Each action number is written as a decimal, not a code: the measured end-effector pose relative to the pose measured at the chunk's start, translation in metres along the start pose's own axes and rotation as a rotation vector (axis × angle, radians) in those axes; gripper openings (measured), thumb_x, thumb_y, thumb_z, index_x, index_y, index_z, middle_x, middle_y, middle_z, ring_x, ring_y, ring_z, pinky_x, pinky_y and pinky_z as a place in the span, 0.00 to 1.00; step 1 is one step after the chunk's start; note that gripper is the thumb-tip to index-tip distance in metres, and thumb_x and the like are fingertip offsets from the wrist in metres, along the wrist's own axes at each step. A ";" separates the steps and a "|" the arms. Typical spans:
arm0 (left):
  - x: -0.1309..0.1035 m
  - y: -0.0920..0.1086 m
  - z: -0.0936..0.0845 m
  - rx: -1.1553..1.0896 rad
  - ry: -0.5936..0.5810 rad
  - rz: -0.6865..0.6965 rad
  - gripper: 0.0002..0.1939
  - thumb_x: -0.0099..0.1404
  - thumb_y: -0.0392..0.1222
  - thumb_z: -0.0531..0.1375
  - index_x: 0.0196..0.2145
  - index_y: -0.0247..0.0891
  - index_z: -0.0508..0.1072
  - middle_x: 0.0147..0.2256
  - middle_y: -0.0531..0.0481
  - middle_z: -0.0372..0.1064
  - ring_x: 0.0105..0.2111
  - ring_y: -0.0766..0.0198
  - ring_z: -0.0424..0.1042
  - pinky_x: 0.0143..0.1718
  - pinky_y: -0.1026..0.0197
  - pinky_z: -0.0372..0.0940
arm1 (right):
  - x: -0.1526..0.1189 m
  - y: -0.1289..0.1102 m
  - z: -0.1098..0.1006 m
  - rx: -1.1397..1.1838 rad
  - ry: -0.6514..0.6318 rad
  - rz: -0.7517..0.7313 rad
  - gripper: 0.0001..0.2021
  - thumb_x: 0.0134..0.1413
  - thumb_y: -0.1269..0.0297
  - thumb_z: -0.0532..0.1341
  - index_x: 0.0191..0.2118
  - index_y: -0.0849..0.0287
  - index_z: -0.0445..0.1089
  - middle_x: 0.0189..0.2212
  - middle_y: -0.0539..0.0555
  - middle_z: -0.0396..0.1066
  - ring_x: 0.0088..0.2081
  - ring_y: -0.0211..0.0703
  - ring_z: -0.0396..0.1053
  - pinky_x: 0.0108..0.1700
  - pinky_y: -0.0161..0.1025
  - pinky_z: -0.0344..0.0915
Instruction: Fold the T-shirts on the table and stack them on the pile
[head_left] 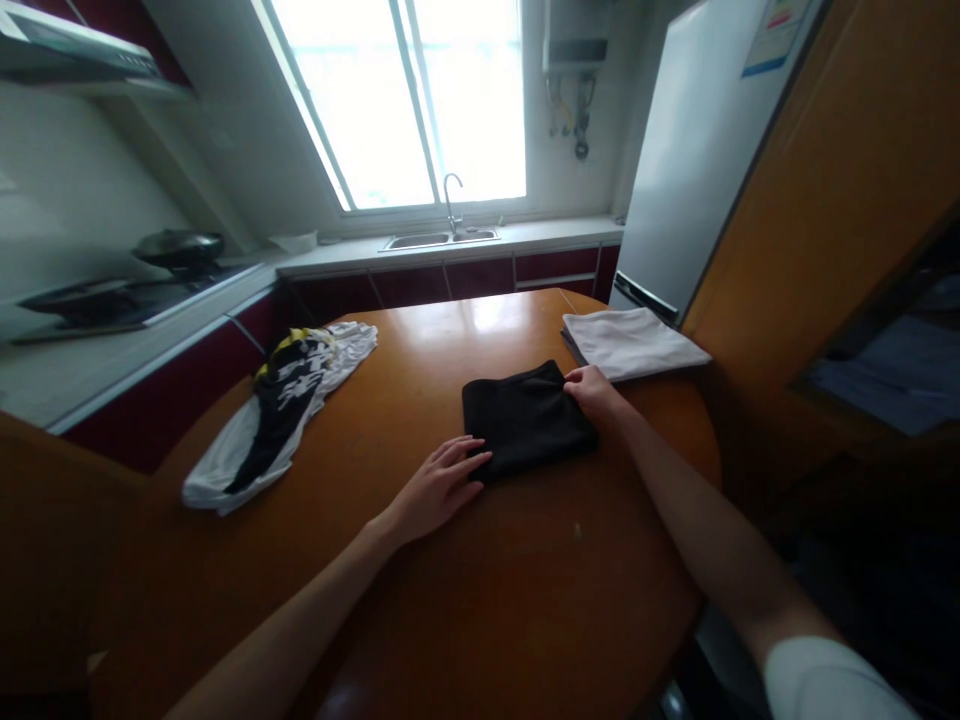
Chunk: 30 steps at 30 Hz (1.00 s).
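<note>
A black cloth garment [525, 420], folded into a rough square, lies on the wooden table [480, 590] in front of me; its exact kind does not show. My left hand [442, 482] rests at its near left corner, fingers stretched out and lying partly on the fabric. At the right edge, my right hand [590, 388] pinches the cloth between thumb and fingers. Just beyond that hand sits a folded white cloth [634, 342] with a darker layer showing under its left side. Crumpled at the table's left is a white, black and yellow garment [289, 400].
Behind the table runs a counter with a sink [420, 241] and faucet [450, 200] under a bright window. A stove with a wok [180, 248] stands at the left. The fridge [686, 150] rises close beyond the table's right side.
</note>
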<state>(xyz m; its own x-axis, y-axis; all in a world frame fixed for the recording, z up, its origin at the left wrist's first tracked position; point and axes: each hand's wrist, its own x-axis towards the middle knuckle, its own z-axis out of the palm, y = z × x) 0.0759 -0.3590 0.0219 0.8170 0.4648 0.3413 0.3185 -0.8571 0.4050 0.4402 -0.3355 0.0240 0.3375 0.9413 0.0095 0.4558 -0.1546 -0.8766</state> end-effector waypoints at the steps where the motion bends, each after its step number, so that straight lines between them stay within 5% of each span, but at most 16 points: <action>1: 0.000 0.001 -0.001 -0.008 0.004 -0.005 0.21 0.73 0.45 0.57 0.62 0.49 0.69 0.63 0.44 0.63 0.65 0.50 0.59 0.66 0.44 0.57 | -0.001 0.001 -0.001 -0.039 0.017 -0.009 0.08 0.47 0.75 0.63 0.34 0.65 0.78 0.32 0.58 0.78 0.34 0.44 0.75 0.38 0.35 0.69; 8: 0.031 -0.016 -0.011 -0.006 0.131 -0.155 0.22 0.75 0.47 0.50 0.61 0.42 0.70 0.63 0.43 0.63 0.64 0.52 0.61 0.67 0.46 0.57 | -0.014 -0.021 0.014 -0.305 0.199 -0.123 0.20 0.58 0.71 0.57 0.55 0.65 0.73 0.53 0.66 0.72 0.58 0.56 0.67 0.62 0.45 0.59; 12: 0.079 -0.035 -0.002 0.042 0.130 -0.217 0.22 0.74 0.46 0.50 0.59 0.39 0.72 0.64 0.42 0.63 0.66 0.50 0.57 0.68 0.42 0.52 | -0.018 -0.034 0.044 -0.580 0.116 -0.382 0.24 0.64 0.69 0.50 0.63 0.66 0.66 0.64 0.65 0.63 0.66 0.52 0.57 0.68 0.46 0.50; 16: 0.110 -0.042 0.017 0.128 0.060 -0.320 0.24 0.74 0.49 0.52 0.63 0.42 0.69 0.68 0.41 0.56 0.70 0.45 0.49 0.68 0.34 0.43 | -0.016 -0.023 0.061 -0.729 -0.004 -0.305 0.29 0.69 0.58 0.48 0.71 0.67 0.52 0.72 0.64 0.45 0.73 0.55 0.39 0.71 0.60 0.37; 22: 0.106 -0.053 0.037 0.185 -0.093 -0.436 0.29 0.74 0.56 0.51 0.68 0.47 0.59 0.72 0.45 0.44 0.72 0.45 0.39 0.68 0.32 0.36 | -0.011 -0.002 0.060 -0.712 -0.057 -0.209 0.33 0.71 0.51 0.44 0.73 0.63 0.45 0.74 0.62 0.36 0.74 0.50 0.34 0.71 0.59 0.34; 30: 0.104 -0.033 0.026 0.250 -0.020 -0.336 0.30 0.74 0.57 0.49 0.69 0.45 0.59 0.72 0.44 0.44 0.72 0.47 0.38 0.69 0.36 0.35 | -0.014 -0.006 0.058 -0.738 -0.072 -0.185 0.33 0.70 0.51 0.44 0.74 0.64 0.43 0.74 0.60 0.35 0.74 0.49 0.33 0.71 0.58 0.33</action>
<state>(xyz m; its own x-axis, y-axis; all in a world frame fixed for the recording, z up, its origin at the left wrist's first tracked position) 0.1628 -0.2884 0.0224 0.6561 0.7255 0.2077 0.6738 -0.6871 0.2719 0.3849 -0.3298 0.0015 0.1595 0.9846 0.0713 0.9404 -0.1296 -0.3143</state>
